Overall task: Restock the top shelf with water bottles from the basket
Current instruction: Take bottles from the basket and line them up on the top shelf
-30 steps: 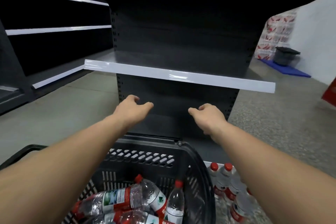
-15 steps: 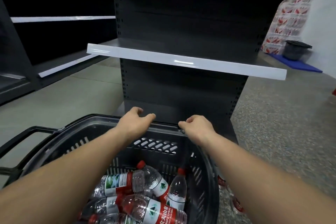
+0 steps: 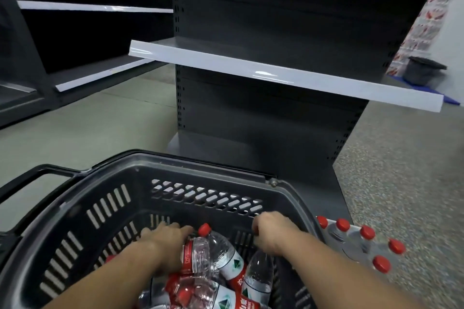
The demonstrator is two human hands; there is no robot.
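Note:
A dark plastic basket stands in front of me on the floor, with several clear water bottles with red caps and red-and-white labels lying in it. My left hand is down in the basket, its fingers curled over a bottle with a red label. My right hand grips the top of an upright bottle and hides its cap. Ahead, a grey shelf with a white front strip holds nothing. The top shelf is out of view.
A shrink-wrapped pack of red-capped bottles sits on the floor right of the basket. The basket's handle sticks out to the left. More dark shelving runs along the left. A dark bucket and stacked cartons stand far right.
Both hands dropped from above the basket's far rim down into the basket and closed on bottles. My view tilted downward, and the top shelf left the frame.

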